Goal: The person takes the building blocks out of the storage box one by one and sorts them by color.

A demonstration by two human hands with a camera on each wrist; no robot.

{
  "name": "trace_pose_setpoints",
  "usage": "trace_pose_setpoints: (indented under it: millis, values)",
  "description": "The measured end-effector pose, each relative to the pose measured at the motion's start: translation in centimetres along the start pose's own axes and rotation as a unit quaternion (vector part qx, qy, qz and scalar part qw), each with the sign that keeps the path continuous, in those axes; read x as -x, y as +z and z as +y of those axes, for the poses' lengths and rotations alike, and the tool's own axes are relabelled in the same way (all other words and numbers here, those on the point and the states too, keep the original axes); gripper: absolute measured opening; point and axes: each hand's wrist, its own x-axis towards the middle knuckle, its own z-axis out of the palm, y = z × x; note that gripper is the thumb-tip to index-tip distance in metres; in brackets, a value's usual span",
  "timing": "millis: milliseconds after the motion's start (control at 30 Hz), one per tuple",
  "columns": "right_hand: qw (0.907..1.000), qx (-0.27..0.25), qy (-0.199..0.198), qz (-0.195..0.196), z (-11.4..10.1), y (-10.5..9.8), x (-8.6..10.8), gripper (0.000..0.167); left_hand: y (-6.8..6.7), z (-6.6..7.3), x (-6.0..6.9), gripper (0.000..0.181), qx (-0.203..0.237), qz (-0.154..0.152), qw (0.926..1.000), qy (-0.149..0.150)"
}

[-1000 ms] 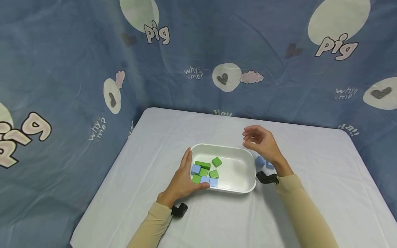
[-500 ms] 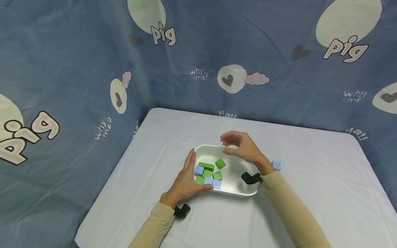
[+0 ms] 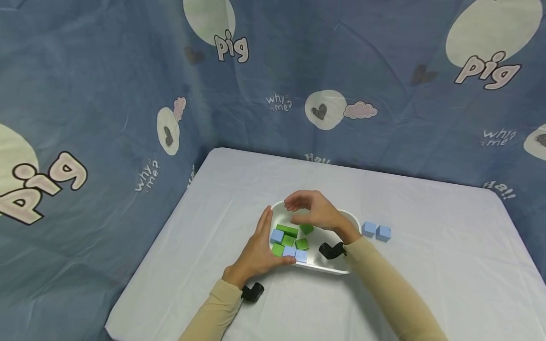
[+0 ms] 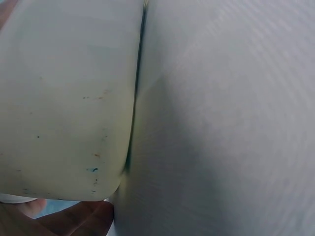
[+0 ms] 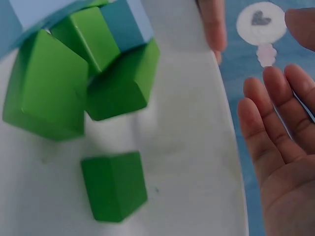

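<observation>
White tray on the tabletop, about mid-width, long side running left to right. Left hand grips its left end: thumb along the near side, fingers up along the left end toward the far corner. Right hand over the far part of the tray, open, fingers loosely curved, thumb apart from the fingertips; palm and separated fingers confirmed from the right wrist.

Tray contents, bunched toward the left: long green block on the far side of the cluster; blue block by the left end; two blue blocks side by side at the near wall, close to the left thumb tip. Smaller green blocks among and beside these, one lying apart, farther back and partly under the right hand in the head view.

Outside: a pair of blue blocks on the tabletop just right of the tray; whether they touch, cannot tell.

Left wrist view: tray's outer wall, small blue and brown specks, fingertips at its edge.

Both sleeves tan, a black device at each wrist. White cloth over the tabletop; blue printed backdrop behind and at left, "pig" lettering.
</observation>
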Motion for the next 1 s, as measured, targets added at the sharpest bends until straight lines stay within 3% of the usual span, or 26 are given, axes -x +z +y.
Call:
trace_pose_setpoints:
  millis: [233, 533, 767, 1000]
  values:
    - [0.9995, -0.015, 0.002, -0.029, 0.6, 1.5, -0.4, 0.042, 0.4, 0.2, 0.3, 0.144, 0.016, 0.005, 0.9999, 0.001]
    - [0.9964, -0.034, -0.001, -0.078, 1.6, 2.4, -1.0, 0.043, 0.1, 0.1, 0.1, 0.143, 0.005, 0.010, 0.9999, 0.009]
    - [0.9946, -0.007, 0.016, -0.102, 2.6, 2.7, -1.3, 0.045, 0.1, 0.0, 0.0, 0.144, -0.001, 0.012, 0.9999, 0.008]
    - [0.9888, 0.039, 0.058, -0.132, 3.1, 3.3, -1.2, 0.049, 0.2, 0.1, 0.1, 0.144, -0.002, 0.012, 0.9999, 0.003]
